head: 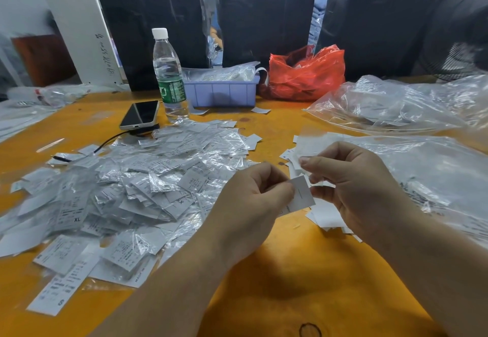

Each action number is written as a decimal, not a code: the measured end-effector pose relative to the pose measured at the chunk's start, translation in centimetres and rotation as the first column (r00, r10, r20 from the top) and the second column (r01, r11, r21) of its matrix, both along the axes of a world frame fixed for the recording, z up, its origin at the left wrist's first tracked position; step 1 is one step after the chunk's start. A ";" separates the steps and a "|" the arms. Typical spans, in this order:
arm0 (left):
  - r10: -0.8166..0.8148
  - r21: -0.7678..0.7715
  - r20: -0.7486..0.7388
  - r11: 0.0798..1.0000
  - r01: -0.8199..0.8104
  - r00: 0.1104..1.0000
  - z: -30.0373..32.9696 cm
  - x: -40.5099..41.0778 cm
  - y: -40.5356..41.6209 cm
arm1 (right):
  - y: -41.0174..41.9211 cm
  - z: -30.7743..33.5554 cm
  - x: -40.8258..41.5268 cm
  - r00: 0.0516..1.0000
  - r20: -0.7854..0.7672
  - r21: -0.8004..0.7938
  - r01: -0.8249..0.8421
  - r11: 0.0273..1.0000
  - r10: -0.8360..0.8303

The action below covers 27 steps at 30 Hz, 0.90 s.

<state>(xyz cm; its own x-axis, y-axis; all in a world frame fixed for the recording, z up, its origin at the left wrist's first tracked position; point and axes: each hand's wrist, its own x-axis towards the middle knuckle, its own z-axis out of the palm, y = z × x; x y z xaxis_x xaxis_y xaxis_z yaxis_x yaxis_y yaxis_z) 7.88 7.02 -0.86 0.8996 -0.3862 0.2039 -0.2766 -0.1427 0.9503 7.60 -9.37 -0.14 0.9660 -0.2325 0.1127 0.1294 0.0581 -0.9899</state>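
Above the orange counter (290, 278), near its front edge, the left hand (253, 199) pinches a white label (303, 194) between thumb and curled fingers (280, 191). The label sits tilted in the air between the two hands, clear of the counter. The right hand (351, 186) is just beside it, its thumb and fingers pinching a small clear sleeve (311, 144) that stands up behind the label. The label's right edge meets the right fingertips; whether it is already inside the sleeve's mouth cannot be told.

A few loose white labels (327, 215) lie on the counter directly under the right hand. To the left, a broad heap of bagged labels (132, 183) spreads across the counter and reaches close to the left wrist. Behind the heap stand a water bottle (169, 72) and a phone (140, 113) lying face up, with a black cable (105, 144) trailing from it into the heap. A purple tray (221, 91) of packets sits just behind the bottle, and a red plastic bag (306, 72) rests to its right. Large clear plastic bags (396, 104) cover the right side of the counter, close by the right forearm. Nothing lies between the two hands except the label and sleeve.
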 end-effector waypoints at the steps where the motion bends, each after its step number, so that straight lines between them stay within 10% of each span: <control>1: -0.004 -0.001 -0.003 1.000 0.004 1.000 0.0 0.0 0.0 | 0.0 -0.1 0.0 1.000 0.003 -0.017 0.010 1.000 -0.010; 27: 0.129 0.045 -0.045 0.991 -0.127 0.991 0.3 0.1 0.1 | 0.9 0.6 -0.8 0.999 0.037 -0.076 -0.025 0.997 0.028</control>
